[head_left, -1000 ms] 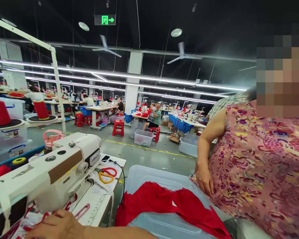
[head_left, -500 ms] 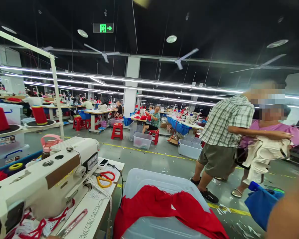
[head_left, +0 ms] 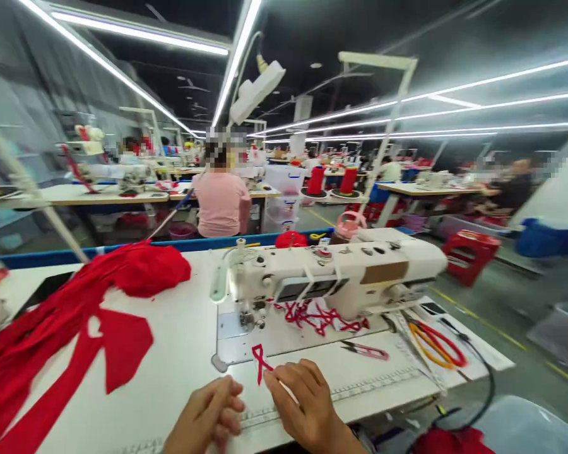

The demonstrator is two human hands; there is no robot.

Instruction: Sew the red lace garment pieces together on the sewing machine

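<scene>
Between the thumb and fingertips of my right hand (head_left: 303, 400) is a crossed red ribbon loop (head_left: 259, 360), with a small white piece behind it. My left hand (head_left: 208, 413) is just to the left, fingers loosely curled and apart, with nothing seen in it. Both hands are at the front of the white sewing table (head_left: 180, 353). Beyond them stands a white sewing machine (head_left: 336, 271), and a pile of similar red ribbon loops (head_left: 317, 315) lies under its arm. Pink-handled thread snips (head_left: 366, 350) rest on the table right of my hands.
Red fabric (head_left: 52, 315) covers the table's left part. Scissors (head_left: 435, 343) and a black cable (head_left: 490, 378) lie at the right end. Thread cones (head_left: 315, 181) stand behind the machine. A person in pink (head_left: 221, 202) sits ahead. A red stool (head_left: 471, 255) is at right.
My view has swung left from the aisle to the sewing table. Both my hands now show, the right one pinching a red ribbon loop. The people standing in the aisle are out of view.
</scene>
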